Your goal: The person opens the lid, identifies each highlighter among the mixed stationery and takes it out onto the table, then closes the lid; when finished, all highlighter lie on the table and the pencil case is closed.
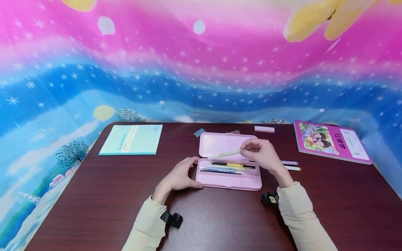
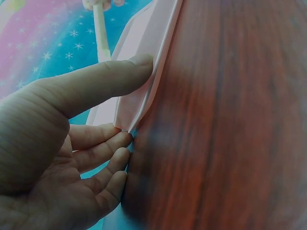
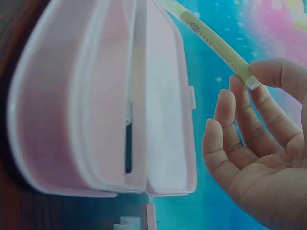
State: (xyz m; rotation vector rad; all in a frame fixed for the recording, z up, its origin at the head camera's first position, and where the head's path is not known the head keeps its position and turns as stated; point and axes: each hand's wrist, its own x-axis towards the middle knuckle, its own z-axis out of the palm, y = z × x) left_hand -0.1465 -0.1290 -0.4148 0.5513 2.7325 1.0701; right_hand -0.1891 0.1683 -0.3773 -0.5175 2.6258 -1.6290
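A pink pencil case (image 1: 218, 180) lies on the table with its lid (image 1: 211, 143) raised toward the back. My left hand (image 1: 179, 176) holds the case's left end, thumb on the near rim and fingers against the end wall. Between the thumb and fingertips of my right hand (image 1: 260, 153) is one end of a pale yellow highlighter (image 3: 216, 45). Its other end slants down to the left, above the case and in front of the lid. Inside the back compartment lie several pens, among them a black-and-yellow pen (image 1: 232, 165) and a bluish pen (image 1: 220, 170).
Right of the case, a purple pen (image 1: 289, 162) and a white-and-yellow pen (image 1: 293, 168) lie partly behind my right hand. Behind the case are a pink-and-white eraser (image 1: 264, 129) and a grey-blue block (image 1: 199, 132). A mint notebook (image 1: 132, 139) lies left, a pink book (image 1: 333, 141) right.
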